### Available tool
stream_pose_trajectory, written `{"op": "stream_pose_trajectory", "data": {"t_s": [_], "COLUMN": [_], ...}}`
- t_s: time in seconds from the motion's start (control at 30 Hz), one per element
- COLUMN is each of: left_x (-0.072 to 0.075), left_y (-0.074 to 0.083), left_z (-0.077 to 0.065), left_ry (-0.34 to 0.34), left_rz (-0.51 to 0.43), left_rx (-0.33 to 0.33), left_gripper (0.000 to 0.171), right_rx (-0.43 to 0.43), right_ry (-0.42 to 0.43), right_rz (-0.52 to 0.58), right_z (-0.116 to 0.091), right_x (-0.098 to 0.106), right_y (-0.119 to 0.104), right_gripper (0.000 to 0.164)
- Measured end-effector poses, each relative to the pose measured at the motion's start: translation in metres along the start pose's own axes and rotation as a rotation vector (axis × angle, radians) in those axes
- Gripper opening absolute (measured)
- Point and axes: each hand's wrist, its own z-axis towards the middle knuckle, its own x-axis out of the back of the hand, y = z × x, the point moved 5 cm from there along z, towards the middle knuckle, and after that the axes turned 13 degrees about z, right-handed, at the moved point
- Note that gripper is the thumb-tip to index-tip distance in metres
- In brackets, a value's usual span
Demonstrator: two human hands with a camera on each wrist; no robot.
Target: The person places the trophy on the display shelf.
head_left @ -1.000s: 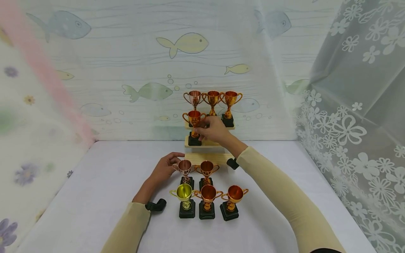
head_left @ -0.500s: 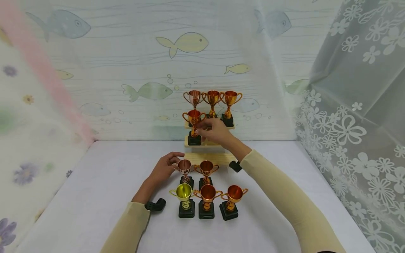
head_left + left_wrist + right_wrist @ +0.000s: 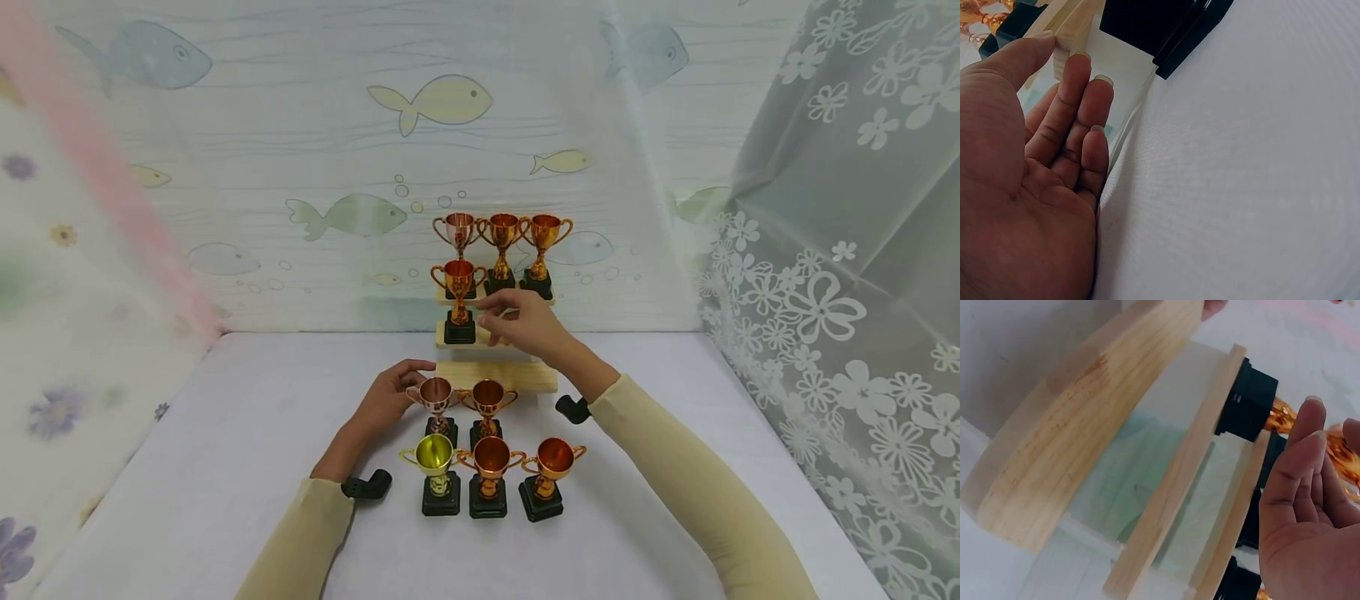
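Observation:
A tiered wooden display stand [image 3: 517, 377] rises at the back of the table. My left hand [image 3: 386, 402] is at the left end of its lowest step, and in the left wrist view the thumb and forefinger pinch that wooden end. On the middle step's left side stands an orange-gold trophy cup [image 3: 459, 283], upright on a black base. My right hand [image 3: 531, 323] is just right of this trophy, fingers loosely bent, holding nothing. Its fingertips [image 3: 1313, 403] look apart from the trophy in the head view.
The top step bears a rose-coloured trophy [image 3: 459, 227] and two gold ones, including the right-hand gold trophy [image 3: 546, 233]. In front of the stand are several more trophies, among them a yellow trophy [image 3: 435, 458] and a tilted-looking orange trophy [image 3: 555, 458]. A fish-print curtain [image 3: 300, 125] hangs behind.
My right hand has let go of the orange-gold trophy and drawn back to the right and slightly down. The trophy stays on the middle step. My left hand has kept its place.

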Motion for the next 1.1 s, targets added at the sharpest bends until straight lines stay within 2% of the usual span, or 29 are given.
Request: {"op": "stream_pose_trajectory", "data": {"t_s": [0.13, 0.33, 0.53, 0.77, 0.97, 1.1], "left_x": [-0.001, 0.001, 0.001, 0.003, 0.002, 0.002], "left_y": [0.001, 0.0, -0.001, 0.001, 0.0, 0.0], "left_z": [0.0, 0.0, -0.001, 0.001, 0.0, 0.0], "left_ry": [-0.016, 0.001, 0.01, 0.014, 0.009, 0.009], "left_rz": [-0.018, 0.014, 0.038, 0.037, 0.034, 0.04], "left_rx": [-0.014, 0.013, 0.016, -0.019, -0.03, -0.014], "left_gripper": [0.048, 0.047, 0.046, 0.047, 0.048, 0.046], "right_rx": [0.009, -0.01, 0.039, 0.091, 0.081, 0.064], "right_ry": [0.006, -0.006, -0.053, -0.109, -0.133, -0.191], "right_rz": [0.016, 0.015, 0.034, 0.106, 0.13, 0.154], "right_z": [-0.009, -0.019, -0.035, -0.06, -0.076, -0.084], "right_x": [0.006, 0.016, 0.022, 0.028, 0.032, 0.03], "right_y": [0.0, 0.008, 0.014, 0.016, 0.026, 0.034], "right_gripper": [0.024, 0.024, 0.02, 0.018, 0.016, 0.016]}}
